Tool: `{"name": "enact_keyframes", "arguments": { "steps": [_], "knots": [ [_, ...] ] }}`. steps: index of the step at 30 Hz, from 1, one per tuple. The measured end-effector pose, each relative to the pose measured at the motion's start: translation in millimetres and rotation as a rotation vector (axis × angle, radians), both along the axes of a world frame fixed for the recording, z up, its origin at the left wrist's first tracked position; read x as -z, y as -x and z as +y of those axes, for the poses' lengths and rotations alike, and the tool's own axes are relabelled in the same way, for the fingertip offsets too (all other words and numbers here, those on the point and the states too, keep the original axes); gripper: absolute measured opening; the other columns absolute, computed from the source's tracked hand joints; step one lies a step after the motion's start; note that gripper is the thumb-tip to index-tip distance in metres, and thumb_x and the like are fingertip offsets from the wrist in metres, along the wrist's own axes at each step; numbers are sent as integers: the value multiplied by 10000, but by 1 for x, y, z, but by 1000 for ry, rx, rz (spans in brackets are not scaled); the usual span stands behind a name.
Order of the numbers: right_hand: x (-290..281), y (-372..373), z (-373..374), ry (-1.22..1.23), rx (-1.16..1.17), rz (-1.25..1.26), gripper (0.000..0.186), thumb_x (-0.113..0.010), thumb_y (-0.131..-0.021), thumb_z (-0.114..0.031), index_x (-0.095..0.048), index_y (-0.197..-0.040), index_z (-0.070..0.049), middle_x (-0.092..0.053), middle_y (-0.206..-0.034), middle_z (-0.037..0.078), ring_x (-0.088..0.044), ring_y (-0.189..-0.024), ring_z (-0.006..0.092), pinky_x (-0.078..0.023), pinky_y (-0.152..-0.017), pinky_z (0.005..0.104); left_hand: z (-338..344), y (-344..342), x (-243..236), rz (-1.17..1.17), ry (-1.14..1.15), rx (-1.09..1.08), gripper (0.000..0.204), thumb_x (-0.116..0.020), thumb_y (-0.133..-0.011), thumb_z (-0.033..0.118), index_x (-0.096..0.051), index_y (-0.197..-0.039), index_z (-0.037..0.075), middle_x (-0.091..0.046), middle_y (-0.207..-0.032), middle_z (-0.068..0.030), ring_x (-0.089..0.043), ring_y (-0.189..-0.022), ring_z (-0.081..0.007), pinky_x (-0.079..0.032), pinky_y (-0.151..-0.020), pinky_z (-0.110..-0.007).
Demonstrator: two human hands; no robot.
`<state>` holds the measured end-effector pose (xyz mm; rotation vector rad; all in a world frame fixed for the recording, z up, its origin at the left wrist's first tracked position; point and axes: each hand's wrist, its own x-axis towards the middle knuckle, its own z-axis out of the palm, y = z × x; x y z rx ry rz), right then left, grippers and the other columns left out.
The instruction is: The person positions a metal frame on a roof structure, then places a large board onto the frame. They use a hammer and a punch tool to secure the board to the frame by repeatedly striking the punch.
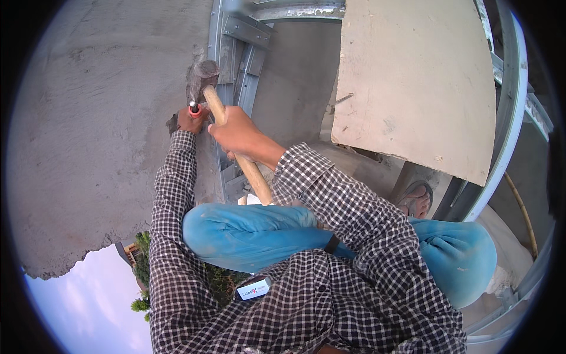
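My right hand (239,135) is wrapped round the wooden handle of a hammer (253,177). Its heavy, dusty steel head (203,75) is right above a chisel (194,108) with a red collar; whether they touch I cannot tell. The chisel sits in my left hand (191,121), which is closed round it and close against the grey rendered wall (106,130). Beside that hand a dark chipped patch (172,124) shows in the wall. The chisel's tip is hidden by my fingers.
A metal stud frame (250,65) runs along the wall's edge. To the right stands a large pale board (415,82) with a nail, bordered by a curved-looking metal channel (513,118). My sandalled foot (417,199) is below it. At lower left, the wall has a ragged edge beside open sky.
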<state>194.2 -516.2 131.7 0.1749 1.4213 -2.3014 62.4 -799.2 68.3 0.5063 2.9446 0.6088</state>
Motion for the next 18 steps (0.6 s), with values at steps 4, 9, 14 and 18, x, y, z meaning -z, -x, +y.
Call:
{"name": "enact_keyframes", "arguments": {
  "steps": [4, 9, 14, 18],
  "knots": [
    [-45, 21, 51, 91, 421, 279, 265, -619, -934, -136, -545, -1062, 84, -585, -696, 106, -583, -510, 150, -441, -405, 284, 16, -8, -4, -81, 20, -45, 335, -748, -893, 363, -712, -842, 33, -708, -728, -81, -666, -675, -173, -530, -654, -354],
    [-26, 70, 72, 322, 580, 647, 180, -643, -920, -146, -560, -984, 0, -585, -745, 52, -610, -704, 156, -495, -642, 329, 50, -5, -17, -163, 128, -109, 362, -745, -891, 379, -698, -818, 28, -698, -710, -66, -664, -665, -186, -524, -650, -349],
    [46, 8, -36, -346, 60, 227, 331, -619, -914, -118, -567, -1166, 91, -637, -842, 168, -645, -784, 242, -537, -735, 417, 19, 0, -3, 23, 63, 52, 292, -763, -870, 328, -719, -893, 40, -717, -767, -87, -683, -712, -201, -535, -672, -365],
    [14, -11, -5, -117, 73, 115, 381, -638, -908, -147, -557, -1163, 124, -655, -879, 209, -678, -817, 254, -545, -752, 405, -3, -3, 2, 3, 31, 45, 314, -760, -865, 341, -720, -956, 43, -747, -841, -115, -722, -784, -229, -546, -701, -377]
  ]
}}
